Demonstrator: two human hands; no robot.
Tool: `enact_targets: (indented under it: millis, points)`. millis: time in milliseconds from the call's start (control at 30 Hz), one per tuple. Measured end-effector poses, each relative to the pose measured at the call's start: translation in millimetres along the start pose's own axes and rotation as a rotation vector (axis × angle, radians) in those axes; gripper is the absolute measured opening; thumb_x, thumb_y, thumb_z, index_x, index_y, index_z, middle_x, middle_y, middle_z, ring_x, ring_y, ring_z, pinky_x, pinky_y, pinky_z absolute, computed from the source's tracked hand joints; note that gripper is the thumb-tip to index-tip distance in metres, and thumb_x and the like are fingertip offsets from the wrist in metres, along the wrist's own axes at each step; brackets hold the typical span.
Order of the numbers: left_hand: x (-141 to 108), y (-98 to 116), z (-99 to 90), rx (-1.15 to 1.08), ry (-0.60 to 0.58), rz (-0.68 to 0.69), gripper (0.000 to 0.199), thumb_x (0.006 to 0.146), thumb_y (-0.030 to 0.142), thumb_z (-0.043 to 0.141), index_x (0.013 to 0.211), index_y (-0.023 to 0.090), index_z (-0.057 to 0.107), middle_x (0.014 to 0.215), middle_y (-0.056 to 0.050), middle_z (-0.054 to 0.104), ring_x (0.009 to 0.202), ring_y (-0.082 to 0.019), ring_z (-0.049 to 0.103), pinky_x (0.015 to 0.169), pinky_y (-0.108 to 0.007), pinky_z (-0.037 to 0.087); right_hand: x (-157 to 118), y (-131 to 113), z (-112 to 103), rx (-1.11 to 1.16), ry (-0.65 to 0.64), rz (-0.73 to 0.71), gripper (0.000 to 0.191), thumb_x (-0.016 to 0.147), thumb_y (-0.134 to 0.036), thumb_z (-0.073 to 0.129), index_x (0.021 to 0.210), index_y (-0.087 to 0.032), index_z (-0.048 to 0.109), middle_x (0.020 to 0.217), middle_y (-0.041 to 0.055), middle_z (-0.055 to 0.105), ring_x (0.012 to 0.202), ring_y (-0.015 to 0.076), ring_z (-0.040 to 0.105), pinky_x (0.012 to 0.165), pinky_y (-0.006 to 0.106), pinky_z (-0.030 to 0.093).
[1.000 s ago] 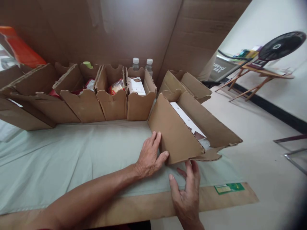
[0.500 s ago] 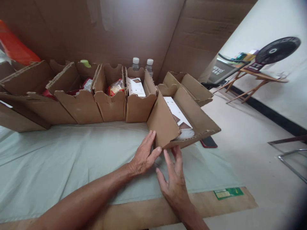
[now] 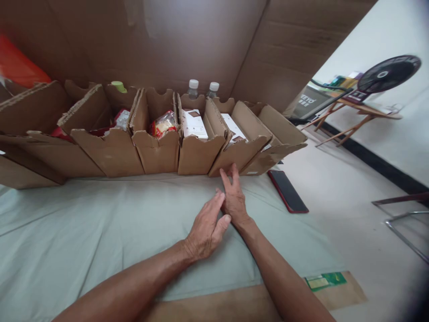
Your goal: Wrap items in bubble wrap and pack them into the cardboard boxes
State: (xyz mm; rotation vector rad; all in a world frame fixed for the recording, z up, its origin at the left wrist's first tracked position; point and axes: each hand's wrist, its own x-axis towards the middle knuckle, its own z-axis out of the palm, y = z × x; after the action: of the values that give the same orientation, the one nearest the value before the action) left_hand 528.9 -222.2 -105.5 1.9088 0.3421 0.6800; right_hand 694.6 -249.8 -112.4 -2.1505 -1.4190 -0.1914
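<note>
My right hand (image 3: 233, 197) reaches up to the lower front of a cardboard box (image 3: 239, 154), its fingertips at the bottom edge, fingers apart. Inside that box lies a white carton (image 3: 233, 129). My left hand (image 3: 207, 227) is just left of my right hand, fingers stretched out, holding nothing; its fingertips overlap the right hand in view, and I cannot tell whether they touch. The box stands in a row beside another cardboard box (image 3: 203, 154) holding a white box with brown pictures (image 3: 195, 125). To its right is an end box (image 3: 281, 129).
More cardboard boxes continue left; one holds a red-and-clear packet (image 3: 164, 125). Two clear bottles with white caps (image 3: 193, 87) stand behind. A phone (image 3: 288, 191) lies right on the pale green cloth (image 3: 134, 223). A fan (image 3: 385, 74) stands on a wooden table (image 3: 365, 109).
The box with the white carton has moved back from its forward, angled position into the row. My right hand has followed it forward; my left hand has come off its side. The phone is uncovered.
</note>
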Motion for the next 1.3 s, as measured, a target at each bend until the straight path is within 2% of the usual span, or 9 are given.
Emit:
enact_targets:
  millis: [267, 433, 567, 667, 867, 1033, 1167, 1233, 1300]
  points:
    - [2, 2, -1.4, 0.009, -0.028, 0.008, 0.064, 0.106, 0.045, 0.037, 0.158, 0.008, 0.038, 0.165, -0.021, 0.038, 0.155, -0.029, 0.035, 0.129, -0.05, 0.03, 1, 12, 2, 0.01, 0.007, -0.019, 0.059, 0.091, -0.024, 0.053, 0.149, -0.025, 0.053, 0.173, 0.0106, 0.02, 0.151, 0.0329, 0.04, 0.109, 0.049, 0.052]
    - [1, 2, -0.5, -0.008, -0.009, -0.035, 0.064, 0.104, 0.046, 0.037, 0.158, 0.012, 0.038, 0.163, -0.019, 0.042, 0.153, -0.029, 0.039, 0.128, -0.053, 0.031, 5, 2, -12, 0.181, 0.177, -0.04, 0.034, 0.091, -0.031, 0.053, 0.117, -0.019, 0.072, 0.153, 0.0154, 0.054, 0.132, 0.0302, 0.061, 0.105, 0.05, 0.055]
    - [2, 0, 1.5, -0.063, 0.058, -0.126, 0.067, 0.102, 0.045, 0.041, 0.159, 0.012, 0.034, 0.162, -0.02, 0.043, 0.152, -0.031, 0.041, 0.128, -0.054, 0.031, 30, -36, -52, 0.305, 0.291, -0.04, 0.037, 0.1, -0.032, 0.044, 0.127, -0.018, 0.065, 0.115, 0.0122, 0.074, 0.089, 0.0207, 0.074, 0.087, 0.041, 0.061]
    - [-5, 2, 2.5, -0.123, 0.064, -0.194, 0.069, 0.1, 0.043, 0.044, 0.159, 0.009, 0.032, 0.164, -0.022, 0.04, 0.152, -0.033, 0.041, 0.127, -0.056, 0.032, 69, -79, -78, 0.303, 0.18, -0.065, 0.054, 0.095, -0.032, 0.056, 0.148, -0.02, 0.052, 0.095, 0.0034, 0.077, 0.071, 0.0176, 0.07, 0.077, 0.035, 0.059]
    - [-72, 18, -2.9, -0.239, 0.003, -0.296, 0.068, 0.097, 0.038, 0.052, 0.158, 0.012, 0.035, 0.165, -0.021, 0.038, 0.152, -0.033, 0.04, 0.127, -0.058, 0.03, 106, -128, -85, 0.043, -0.054, -0.065, 0.022, 0.088, -0.02, 0.056, 0.099, -0.018, 0.075, 0.08, 0.0062, 0.077, 0.078, 0.0234, 0.072, 0.078, 0.034, 0.053]
    - [-136, 18, -35.4, -0.227, 0.089, -0.331, 0.066, 0.093, 0.035, 0.057, 0.155, 0.02, 0.04, 0.163, -0.018, 0.042, 0.15, -0.034, 0.043, 0.126, -0.06, 0.031, 15, -128, -118, 0.08, 0.028, -0.111, 0.021, 0.092, -0.024, 0.052, 0.097, -0.021, 0.073, 0.081, 0.0029, 0.077, 0.071, 0.019, 0.071, 0.069, 0.028, 0.052]
    - [-142, 21, -89.6, -0.116, 0.272, -0.329, 0.06, 0.094, 0.038, 0.057, 0.151, 0.022, 0.044, 0.159, -0.017, 0.048, 0.143, -0.035, 0.05, 0.12, -0.063, 0.037, -100, -100, -176, 0.136, 0.046, -0.187, 0.021, 0.092, -0.037, 0.062, 0.105, -0.028, 0.075, 0.092, 0.0036, 0.079, 0.078, 0.0238, 0.075, 0.072, 0.035, 0.06]
    - [-130, 26, -114.6, -0.061, 0.337, -0.314, 0.062, 0.094, 0.038, 0.059, 0.152, 0.024, 0.043, 0.159, -0.016, 0.048, 0.14, -0.036, 0.052, 0.117, -0.064, 0.04, -157, -75, -198, 0.09, 0.063, -0.012, 0.029, 0.088, -0.047, 0.066, 0.111, -0.034, 0.076, 0.1, 0.0063, 0.08, 0.085, 0.0311, 0.076, 0.073, 0.044, 0.063]
    - [-114, 34, -128.3, -0.044, 0.33, -0.267, 0.069, 0.091, 0.037, 0.063, 0.155, 0.026, 0.04, 0.161, -0.016, 0.045, 0.143, -0.037, 0.049, 0.116, -0.064, 0.039, -207, -47, -207, 0.118, 0.197, 0.239, 0.066, 0.08, -0.058, 0.072, 0.141, -0.036, 0.061, 0.115, 0.0118, 0.077, 0.096, 0.0389, 0.075, 0.076, 0.053, 0.064]
